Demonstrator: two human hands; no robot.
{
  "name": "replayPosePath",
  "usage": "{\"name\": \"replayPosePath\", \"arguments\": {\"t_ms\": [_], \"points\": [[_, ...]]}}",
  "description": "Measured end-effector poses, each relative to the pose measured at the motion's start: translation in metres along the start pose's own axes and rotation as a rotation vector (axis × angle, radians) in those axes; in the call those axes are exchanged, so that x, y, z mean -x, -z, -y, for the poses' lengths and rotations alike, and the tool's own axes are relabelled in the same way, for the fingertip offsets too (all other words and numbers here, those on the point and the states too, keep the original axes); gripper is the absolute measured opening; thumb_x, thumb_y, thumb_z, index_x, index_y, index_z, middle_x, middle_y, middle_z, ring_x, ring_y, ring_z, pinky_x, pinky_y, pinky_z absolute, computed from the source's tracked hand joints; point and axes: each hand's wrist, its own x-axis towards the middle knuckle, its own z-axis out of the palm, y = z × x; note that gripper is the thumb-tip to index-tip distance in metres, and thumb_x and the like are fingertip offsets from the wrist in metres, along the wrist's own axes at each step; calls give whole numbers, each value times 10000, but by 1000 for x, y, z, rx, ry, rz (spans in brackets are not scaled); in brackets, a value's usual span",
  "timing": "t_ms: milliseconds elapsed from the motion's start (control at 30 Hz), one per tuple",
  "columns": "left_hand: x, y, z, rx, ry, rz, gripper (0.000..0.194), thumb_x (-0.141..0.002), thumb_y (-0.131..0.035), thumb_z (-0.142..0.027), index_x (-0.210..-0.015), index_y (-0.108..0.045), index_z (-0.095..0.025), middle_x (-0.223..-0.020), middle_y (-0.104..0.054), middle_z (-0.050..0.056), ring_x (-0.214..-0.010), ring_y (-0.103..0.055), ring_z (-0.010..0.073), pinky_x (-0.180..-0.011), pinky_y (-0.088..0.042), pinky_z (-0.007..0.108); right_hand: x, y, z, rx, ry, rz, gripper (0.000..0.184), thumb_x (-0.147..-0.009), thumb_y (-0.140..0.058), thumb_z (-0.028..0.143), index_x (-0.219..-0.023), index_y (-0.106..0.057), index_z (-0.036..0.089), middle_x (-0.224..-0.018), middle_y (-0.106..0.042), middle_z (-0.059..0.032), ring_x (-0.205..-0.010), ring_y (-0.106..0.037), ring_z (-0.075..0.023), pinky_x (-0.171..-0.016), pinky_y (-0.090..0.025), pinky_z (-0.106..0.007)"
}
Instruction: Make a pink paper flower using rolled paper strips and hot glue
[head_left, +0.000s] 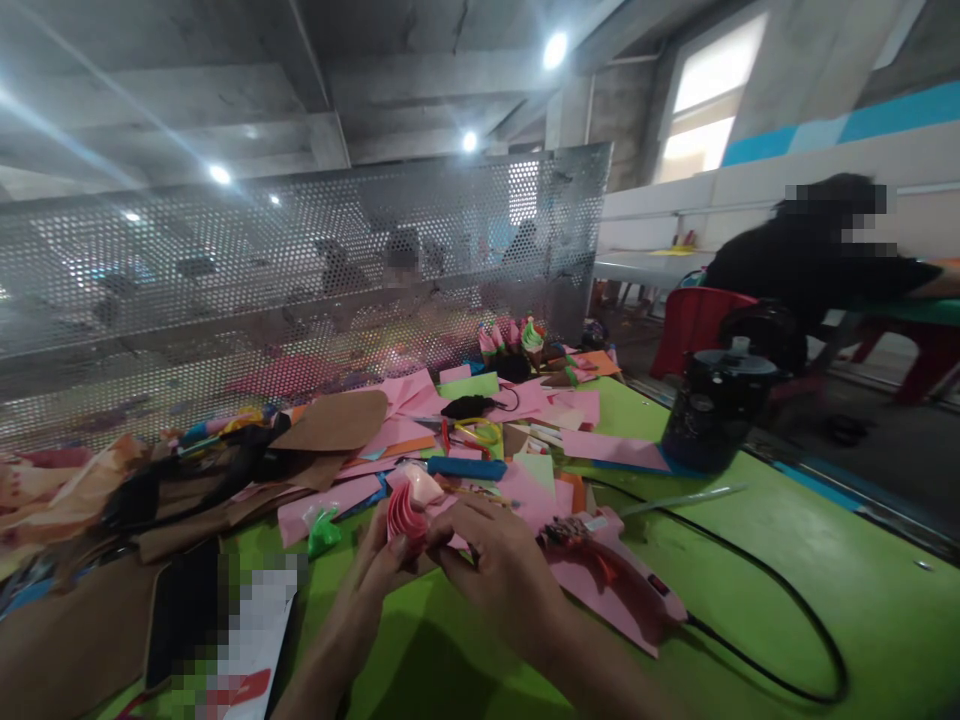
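Observation:
Pink paper wound into a layered swirl (pixel 405 515) is between my two hands, above the green table (pixel 420 650). My left hand (pixel 375 560) is closed around its left and lower side. At its right edge, my right hand (pixel 487 555) has its fingers pinched together against the paper; whether they grip a part of it is hidden. Just right of my right hand lies a pink hot glue gun (pixel 619 565) on a pink sheet, its black cord looping to the right. A blue-handled tool (pixel 466 468) lies just beyond the swirl.
Pink sheets (pixel 615 448), brown paper (pixel 334 425) and yellow-handled scissors (pixel 480 432) clutter the table. A dark jar (pixel 716 410) stands at the right edge. Finished-looking paper cones (pixel 531 340) stand before a perforated metal screen (pixel 300 290). Another person (pixel 795 255) sits at right.

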Motion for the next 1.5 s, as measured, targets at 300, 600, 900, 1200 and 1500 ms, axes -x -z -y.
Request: {"name": "replayPosePath", "arguments": {"t_ms": [300, 600, 900, 1200, 1500], "points": [[1, -1, 3, 86, -1, 62, 477, -688, -752, -516, -1041, -635, -217, -810, -674, 25, -637, -588, 148, -634, -493, 265, 4, -8, -8, 50, 30, -2, 226, -784, -662, -18, -785, -657, 208, -784, -678, 13, -757, -609, -143, -688, -411, -227], [6, 2, -6, -79, -9, 136, 445, -778, -648, -510, -1111, -628, -216, -804, -657, 45, -685, -606, 190, -733, -523, 354, 4, -10, -10, 83, 45, -4, 209, -814, -625, 2, -758, -662, 200, -798, -662, -5, -773, -605, -150, -713, -429, -241], [6, -1, -4, -33, 15, 42, 536, -768, -672, -502, -1198, -574, -199, -848, -645, 40, -719, -592, 172, -696, -525, 304, 3, -5, -5, 66, 42, -27, 184, -805, -657, 30, -798, -661, 214, -821, -668, 1, -794, -612, -155, -710, -424, -248], [5, 2, -6, -58, 41, 26, 555, -777, -650, -518, -1241, -583, -220, -878, -667, 61, -711, -604, 199, -722, -546, 361, 5, -8, -4, 99, 83, 62, 236, -815, -609, 2, -846, -694, 220, -812, -658, -1, -754, -585, -145, -674, -396, -244], [9, -4, -11, -145, -15, 73, 543, -806, -625, -492, -1268, -575, -212, -967, -674, 77, -858, -621, 241, -776, -517, 355, 6, -10, -6, 106, 81, 62, 198, -821, -632, 39, -857, -702, 220, -800, -660, -5, -722, -585, -143, -645, -400, -237]]}}
